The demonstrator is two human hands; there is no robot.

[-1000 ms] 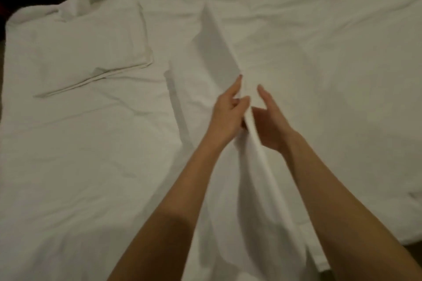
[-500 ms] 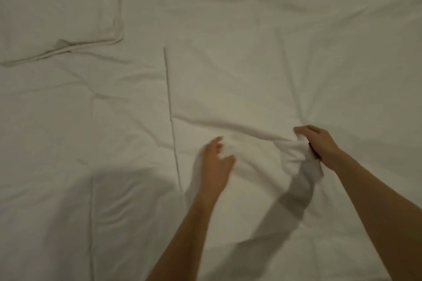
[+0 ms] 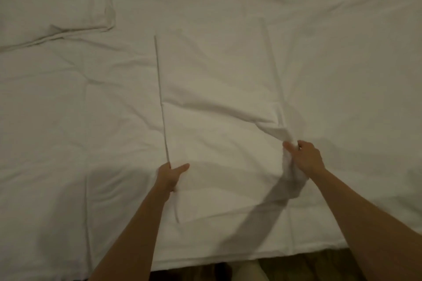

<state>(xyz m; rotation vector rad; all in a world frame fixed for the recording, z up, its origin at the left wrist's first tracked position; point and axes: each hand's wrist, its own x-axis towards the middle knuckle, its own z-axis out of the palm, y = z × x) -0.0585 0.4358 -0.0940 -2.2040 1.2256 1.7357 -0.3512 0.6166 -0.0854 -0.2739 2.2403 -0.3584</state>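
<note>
White cloth (image 3: 217,98) gripped at its near end

It lies flat on the bed (image 3: 68,121), long axis running away from us. Our left hand (image 3: 170,175) curls its fingers round the left edge; our right hand (image 3: 307,158) bunches the right corner. Both sit equally near.

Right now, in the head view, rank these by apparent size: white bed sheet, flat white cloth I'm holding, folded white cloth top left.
1. white bed sheet
2. flat white cloth
3. folded white cloth, cropped by the frame, so less sure
</note>
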